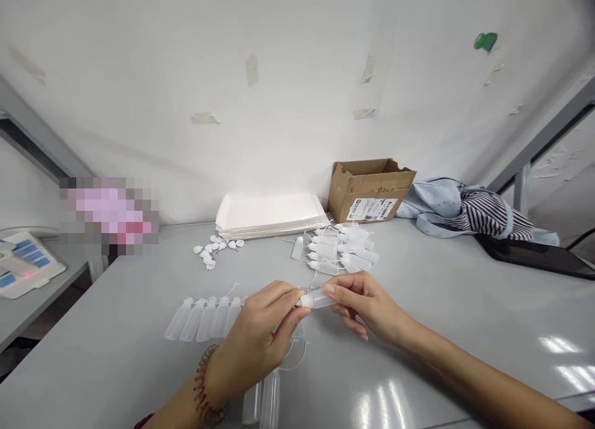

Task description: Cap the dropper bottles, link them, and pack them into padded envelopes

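A small translucent plastic squeeze bottle is held sideways between both hands, over the middle of the table. My left hand pinches the white cap at its left end. My right hand grips the bottle's body with thumb and fingers. Behind my left hand, several capped bottles lie side by side in a row, partly hidden by it. More bottles lie below my left wrist near the front. A pile of bottles with thin strings lies beyond my hands, and small white caps are scattered to its left.
A stack of white trays lies against the wall, beside an open cardboard box. Blue and striped cloth and a dark flat object occupy the back right. A side table bears a white-and-blue item.
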Demonstrator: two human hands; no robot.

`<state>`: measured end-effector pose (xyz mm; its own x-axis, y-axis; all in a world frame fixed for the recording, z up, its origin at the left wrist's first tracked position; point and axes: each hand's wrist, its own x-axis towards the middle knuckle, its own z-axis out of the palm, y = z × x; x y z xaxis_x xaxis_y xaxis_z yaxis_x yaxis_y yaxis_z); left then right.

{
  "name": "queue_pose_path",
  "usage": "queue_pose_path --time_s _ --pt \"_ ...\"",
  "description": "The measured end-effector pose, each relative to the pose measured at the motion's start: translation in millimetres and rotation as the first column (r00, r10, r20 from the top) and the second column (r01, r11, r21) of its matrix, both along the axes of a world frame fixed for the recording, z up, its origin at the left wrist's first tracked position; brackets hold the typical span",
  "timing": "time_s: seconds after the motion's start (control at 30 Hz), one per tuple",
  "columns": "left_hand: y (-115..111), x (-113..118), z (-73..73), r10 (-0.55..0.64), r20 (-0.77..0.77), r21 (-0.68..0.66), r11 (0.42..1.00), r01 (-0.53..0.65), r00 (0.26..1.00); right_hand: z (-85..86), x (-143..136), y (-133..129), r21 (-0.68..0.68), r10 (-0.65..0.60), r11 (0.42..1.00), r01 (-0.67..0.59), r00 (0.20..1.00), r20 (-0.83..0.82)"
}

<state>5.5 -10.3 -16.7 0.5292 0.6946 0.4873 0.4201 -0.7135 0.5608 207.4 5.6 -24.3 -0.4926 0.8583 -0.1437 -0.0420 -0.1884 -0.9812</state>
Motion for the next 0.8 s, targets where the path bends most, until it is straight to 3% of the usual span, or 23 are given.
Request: queue_pose_path --time_s 0.1,0.23,0.33,0.43,0.5,0.57,0.6,0.63,0.7,0.8 --pt "-0.5 1.2 -1.6 0.017 -0.085 0.170 0.985 -0.002 0.996 -0.3 3.1 1.4 -0.080 0.016 0.997 -0.019 0.999 -0.039" --pt "-1.1 0.4 -3.6 0.045 -0.167 0.407 0.913 0.028 0.985 -0.8 3.8 0.8 -0.151 0.044 0.987 -0.055 0.996 -0.078" --pt "2.6 -1.4 -5.0 0.056 -0.170 0.479 0.877 0.033 0.984 0.9 3.0 0.8 -0.075 0.055 0.995 -0.060 0.997 -0.055" --pt "10.0 -5.7 -4.0 0.097 -0.082 0.482 0.875 -0.046 0.992 7.3 8.0 5.2 0.132 -0.016 0.991 0.009 0.999 0.051" --pt "16.1 -11.6 -1.8 0.219 0.007 0.478 0.856 -0.196 0.976 12.4 17.2 12.6 0.348 -0.225 0.923 0.161 0.963 0.151" --pt "22.7 -20.5 1.0 0.402 0.048 0.453 0.807 -0.378 0.914 14.6 29.9 23.4 0.566 -0.525 0.747 0.350 0.832 0.178" --pt "26.2 -26.0 2.3 0.483 0.055 0.434 0.777 -0.457 0.874 13.8 36.6 29.6 0.637 -0.629 0.655 0.406 0.760 0.163" --pt "30.1 -32.2 3.6 0.548 0.050 0.401 0.755 -0.520 0.835 11.7 43.1 35.9 0.676 -0.686 0.602 0.425 0.709 0.165" --pt "38.5 -46.1 5.6 0.661 0.011 0.308 0.712 -0.631 0.751 3.7 54.0 48.1 0.715 -0.759 0.546 0.436 0.619 0.202" --pt "52.4 -69.0 7.8 0.764 -0.141 0.222 0.644 -0.732 0.629 -11.8 63.4 62.2 0.752 -0.789 0.526 0.398 0.559 0.256"
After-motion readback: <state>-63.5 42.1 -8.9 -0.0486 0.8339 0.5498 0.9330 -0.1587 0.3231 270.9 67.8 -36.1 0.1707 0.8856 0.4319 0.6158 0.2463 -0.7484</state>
